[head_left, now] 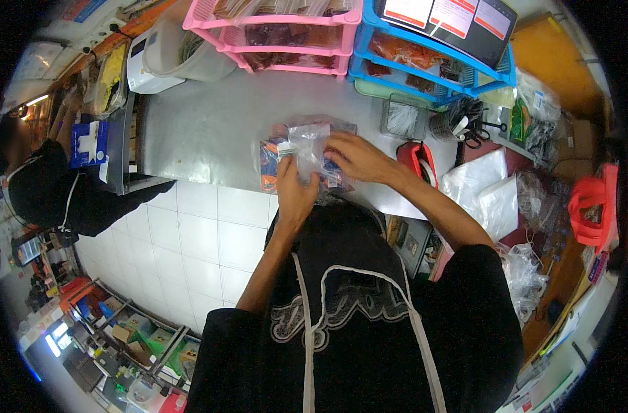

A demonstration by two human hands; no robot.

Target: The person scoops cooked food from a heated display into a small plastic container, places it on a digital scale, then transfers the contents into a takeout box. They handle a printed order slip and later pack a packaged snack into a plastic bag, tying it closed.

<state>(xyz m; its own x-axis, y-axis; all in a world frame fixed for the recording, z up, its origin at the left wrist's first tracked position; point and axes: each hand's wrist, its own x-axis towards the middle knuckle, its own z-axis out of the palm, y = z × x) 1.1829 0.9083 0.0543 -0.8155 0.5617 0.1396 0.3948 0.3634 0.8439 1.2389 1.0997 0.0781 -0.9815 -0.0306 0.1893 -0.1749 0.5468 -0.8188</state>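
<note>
A small clear plastic pouch [308,142] lies between my hands, over a larger transparent bag [339,124] of dark blue and orange packets [269,161]. With fingers and thumb, my left hand [296,188] grips the pouch at its lower left. The bent fingers of my right hand [352,156] hold its right edge; that thumb is mostly hidden. Bag and packets rest at the front edge of a metal worktable [200,124], close against my black apron [339,232].
Pink [272,20] and blue [422,62] tiered baskets of bagged goods stand behind, with a tablet [448,26] on the blue one. Right are a red tape dispenser [404,155], a cup of scissors and tools [445,129], and plastic bags [476,175]. Another person [45,191] is at left.
</note>
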